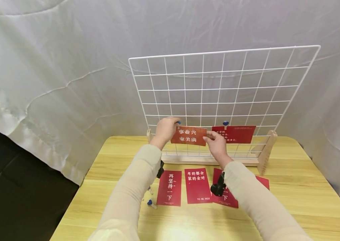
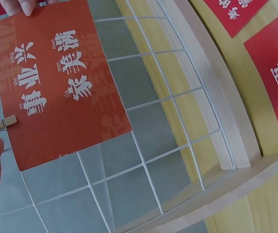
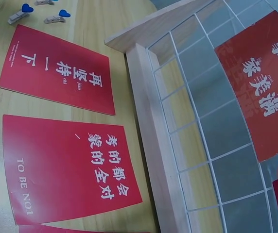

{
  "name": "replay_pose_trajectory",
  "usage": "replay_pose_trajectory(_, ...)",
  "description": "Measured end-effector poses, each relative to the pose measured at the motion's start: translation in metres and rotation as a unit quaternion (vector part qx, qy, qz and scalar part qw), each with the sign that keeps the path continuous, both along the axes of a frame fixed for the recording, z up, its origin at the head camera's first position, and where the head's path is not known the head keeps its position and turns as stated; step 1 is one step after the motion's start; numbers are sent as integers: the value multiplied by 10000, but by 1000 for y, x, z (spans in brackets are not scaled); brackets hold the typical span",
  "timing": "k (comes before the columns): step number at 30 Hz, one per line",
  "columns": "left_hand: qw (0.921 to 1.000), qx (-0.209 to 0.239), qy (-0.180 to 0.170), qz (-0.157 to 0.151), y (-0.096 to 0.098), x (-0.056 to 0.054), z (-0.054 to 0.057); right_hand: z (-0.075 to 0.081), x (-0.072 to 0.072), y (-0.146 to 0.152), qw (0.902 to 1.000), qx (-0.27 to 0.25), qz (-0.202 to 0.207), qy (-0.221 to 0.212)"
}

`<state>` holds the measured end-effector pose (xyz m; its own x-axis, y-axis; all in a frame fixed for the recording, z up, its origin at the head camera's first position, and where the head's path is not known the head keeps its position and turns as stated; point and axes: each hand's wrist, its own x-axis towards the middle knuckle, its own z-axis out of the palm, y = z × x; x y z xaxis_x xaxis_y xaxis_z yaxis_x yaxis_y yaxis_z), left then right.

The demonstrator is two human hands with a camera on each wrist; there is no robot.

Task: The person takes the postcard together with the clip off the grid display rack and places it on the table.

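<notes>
An orange-red card with white characters (image 1: 189, 135) lies against the lower part of a white wire grid (image 1: 201, 97). My left hand (image 1: 166, 130) pinches a small wooden clothespin (image 2: 5, 123) with a blue end, which sits over the card's upper edge. With thumb and fingers, my right hand (image 1: 217, 144) holds the same card by its right edge. Just to the right, a second red card (image 1: 240, 134) hangs on the grid under a clothespin with a blue heart (image 1: 225, 124). My right hand partly covers that card.
The grid stands in a wooden base (image 3: 148, 141) on the table (image 1: 97, 187). In front lie several red cards, among them a left one (image 1: 169, 188) and a middle one (image 1: 198, 187). Loose heart clothespins (image 3: 56, 18) lie beside them. A pale curtain (image 1: 82, 67) hangs behind.
</notes>
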<state>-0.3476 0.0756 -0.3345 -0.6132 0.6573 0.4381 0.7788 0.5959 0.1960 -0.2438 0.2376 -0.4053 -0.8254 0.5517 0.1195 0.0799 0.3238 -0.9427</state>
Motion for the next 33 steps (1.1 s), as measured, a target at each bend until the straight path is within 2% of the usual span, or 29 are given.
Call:
replay_pose_trajectory(7, 9961, 677, -567, -22, 0, -2, -2, -1, 2, -1, 9999, 54, -40, 158)
replay_pose_trajectory(13, 9937, 891, -673, -57, -1, -1, -5, -1, 5, -2, 9999, -7, -4, 143)
replay_pose_trajectory(22, 9902, 1178, -754, -53, -2, 1, -6, -4, 6, -7, 9980, -583, 141, 201)
replay_pose_trajectory(25, 9858, 1484, -773, -162, -2, 2, -4, -5, 6, -7, 9978, -583, 144, 284)
replay_pose_trajectory(28, 9780, 1867, -883, -287, -1, 2, -3, -6, 7, -8, 9981, -485, 185, 346)
replay_pose_trajectory(33, 9620, 2283, -1480, -219, -2, 3, -4, -6, 10, -9, 9972, -553, 288, 411)
